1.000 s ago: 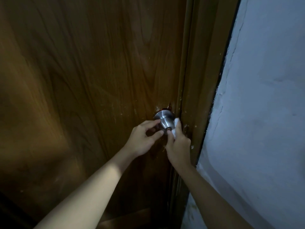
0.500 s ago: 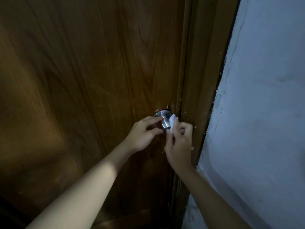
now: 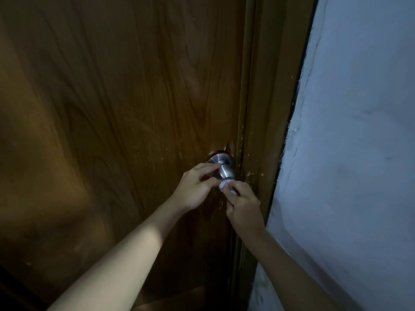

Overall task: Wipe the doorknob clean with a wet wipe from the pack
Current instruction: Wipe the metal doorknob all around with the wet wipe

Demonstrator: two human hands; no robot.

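A brushed-steel doorknob sticks out of a brown wooden door near its right edge. My left hand reaches in from the lower left, with its thumb and fingers around the knob's left side and front end. My right hand sits just below and right of the knob, pinching a small bunched white wet wipe against the knob's front end. The knob's front face is hidden behind my fingers and the wipe. The wipe pack is not in view.
A brown door frame runs top to bottom just right of the knob. Beyond it stands a rough pale blue-white wall. The scene is dim, with scuffs and chipped spots on the wood around the knob.
My right hand has slid with the wipe from the knob's right side down to its front end, folding its fingers in. My left hand has stayed on the knob.
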